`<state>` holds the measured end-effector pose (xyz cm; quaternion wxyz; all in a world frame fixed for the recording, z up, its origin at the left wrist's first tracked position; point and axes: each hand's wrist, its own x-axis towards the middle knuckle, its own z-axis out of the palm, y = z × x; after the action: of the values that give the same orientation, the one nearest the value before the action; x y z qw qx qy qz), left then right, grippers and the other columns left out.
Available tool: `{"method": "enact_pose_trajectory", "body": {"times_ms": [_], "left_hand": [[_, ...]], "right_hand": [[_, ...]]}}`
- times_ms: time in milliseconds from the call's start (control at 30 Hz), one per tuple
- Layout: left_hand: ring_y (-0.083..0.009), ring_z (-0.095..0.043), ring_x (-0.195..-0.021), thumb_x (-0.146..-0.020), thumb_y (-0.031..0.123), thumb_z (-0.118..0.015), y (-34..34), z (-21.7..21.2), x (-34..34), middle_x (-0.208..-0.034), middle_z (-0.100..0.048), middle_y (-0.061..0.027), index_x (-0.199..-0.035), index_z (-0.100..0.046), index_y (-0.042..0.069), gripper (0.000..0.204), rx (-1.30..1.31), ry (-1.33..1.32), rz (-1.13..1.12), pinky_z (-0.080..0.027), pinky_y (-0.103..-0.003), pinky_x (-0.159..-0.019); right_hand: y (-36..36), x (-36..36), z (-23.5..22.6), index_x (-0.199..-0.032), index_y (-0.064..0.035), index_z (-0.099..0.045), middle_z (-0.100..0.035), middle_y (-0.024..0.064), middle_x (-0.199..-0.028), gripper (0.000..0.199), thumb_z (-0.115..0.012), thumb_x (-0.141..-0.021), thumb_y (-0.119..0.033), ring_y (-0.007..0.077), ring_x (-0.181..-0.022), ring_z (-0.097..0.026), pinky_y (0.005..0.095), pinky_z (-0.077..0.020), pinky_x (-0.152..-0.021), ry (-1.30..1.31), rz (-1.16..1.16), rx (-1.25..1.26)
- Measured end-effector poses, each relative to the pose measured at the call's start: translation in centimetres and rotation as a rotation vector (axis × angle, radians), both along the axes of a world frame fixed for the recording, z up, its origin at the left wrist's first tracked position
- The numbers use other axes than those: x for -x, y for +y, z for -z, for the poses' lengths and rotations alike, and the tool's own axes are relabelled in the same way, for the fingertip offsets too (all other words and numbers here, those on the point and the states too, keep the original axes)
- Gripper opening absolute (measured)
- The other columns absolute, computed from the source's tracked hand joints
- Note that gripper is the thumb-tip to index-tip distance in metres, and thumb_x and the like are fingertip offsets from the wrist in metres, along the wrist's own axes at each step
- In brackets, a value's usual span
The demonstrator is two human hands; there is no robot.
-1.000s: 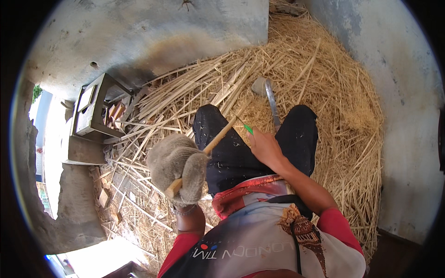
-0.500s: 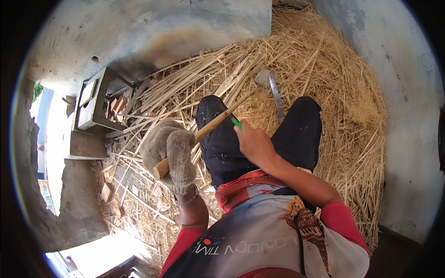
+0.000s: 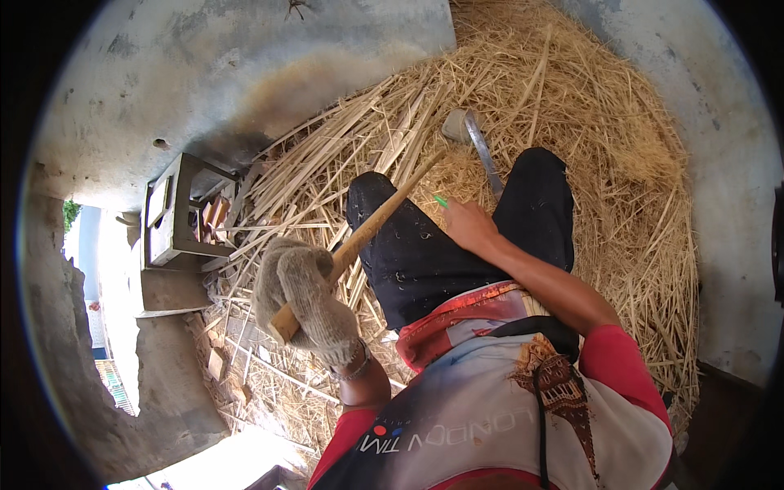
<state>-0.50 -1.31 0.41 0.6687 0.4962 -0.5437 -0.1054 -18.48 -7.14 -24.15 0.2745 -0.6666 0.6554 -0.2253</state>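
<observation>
My left hand (image 3: pixel 304 292), in a grey knitted glove, is closed around a wooden stick (image 3: pixel 380 219). The stick slants up and away to the right across my dark-trousered left knee, and its near end sticks out below the glove. My right hand (image 3: pixel 472 227) is bare and closed on a small green tool (image 3: pixel 441 201). Only a short green piece shows past the fingers, just right of the stick; the rest is hidden. Beyond my knees, a curved metal blade (image 3: pixel 483 151) lies against a grey stone (image 3: pixel 456 125) on the shavings.
Straw-like shavings (image 3: pixel 629 163) cover the floor on the right. Long split strips (image 3: pixel 327 151) are heaped at the far left. A small box-like stand (image 3: pixel 184 208) with reddish-brown pieces inside is at left, near a broken wall opening. Grey walls (image 3: pixel 719 163) enclose the space.
My right hand has moved up and to the right, away from the stick, with the green tool. The left hand keeps its hold on the stick. The whole view has shifted slightly.
</observation>
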Motion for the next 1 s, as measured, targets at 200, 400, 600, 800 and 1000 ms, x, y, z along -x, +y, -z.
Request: {"method": "enact_pose_trajectory", "body": {"times_ms": [200, 400, 600, 800, 1000], "left_hand": [[-0.0139, -0.058, -0.068, -0.093, 0.022, -0.065, -0.9, -0.1, 0.4, -0.075, -0.059, -0.0062, -0.080, -0.063, -0.001, 0.026, -0.064, 0.170, -0.247, -0.046, -0.028, -0.062], [-0.0153, -0.060, -0.072, -0.096, 0.024, -0.061, -1.1, -0.7, -0.4, -0.080, -0.062, -0.0071, -0.087, -0.065, -0.001, 0.027, -0.109, 0.110, -0.287, -0.048, -0.028, -0.065], [-0.0148, -0.060, -0.072, -0.098, 0.027, -0.057, -1.0, -1.0, 1.0, -0.086, -0.065, -0.0089, -0.083, -0.064, -0.001, 0.033, -0.069, -0.050, -0.293, -0.047, -0.027, -0.062], [-0.0140, -0.062, -0.067, -0.096, 0.022, -0.062, 0.0, 0.2, 1.1, -0.085, -0.066, -0.0092, -0.084, -0.063, 0.000, 0.025, -0.102, 0.219, -0.229, -0.047, -0.025, -0.057], [-0.0141, -0.065, -0.069, -0.094, 0.020, -0.067, 0.6, 1.2, 0.4, -0.083, -0.064, -0.0077, -0.092, -0.062, 0.001, 0.020, -0.127, 0.193, -0.156, -0.054, -0.026, -0.055]], "right_hand": [[4.1, -2.9, -8.4, -0.099, 0.0007, -0.055, -0.061, 0.0296, -0.067, 0.029, -0.052, -0.101, -0.028, 0.0514, -0.068, -0.062, 0.0588, -0.0490, -0.065, -0.112, -0.044, 0.001], [4.0, -0.6, -11.7, -0.104, -0.0004, -0.051, -0.062, 0.0269, -0.069, 0.024, -0.052, -0.101, -0.024, 0.0482, -0.070, -0.063, 0.0553, -0.0480, -0.063, -0.171, -0.015, -0.050], [6.3, -3.5, -15.6, -0.099, 0.0003, -0.051, -0.058, 0.0246, -0.062, 0.021, -0.053, -0.101, -0.020, 0.0456, -0.061, -0.061, 0.0526, -0.0460, -0.055, -0.416, -0.172, 0.158], [3.2, -4.0, -9.6, -0.095, -0.0004, -0.051, -0.056, 0.0250, -0.059, 0.020, -0.054, -0.100, -0.020, 0.0470, -0.059, -0.060, 0.0554, -0.0466, -0.053, -0.207, 0.007, 0.143], [4.5, -5.0, -10.9, -0.092, -0.0010, -0.051, -0.055, 0.0251, -0.057, 0.021, -0.054, -0.100, -0.020, 0.0463, -0.057, -0.059, 0.0552, -0.0462, -0.053, -0.306, -0.024, 0.183]]}}
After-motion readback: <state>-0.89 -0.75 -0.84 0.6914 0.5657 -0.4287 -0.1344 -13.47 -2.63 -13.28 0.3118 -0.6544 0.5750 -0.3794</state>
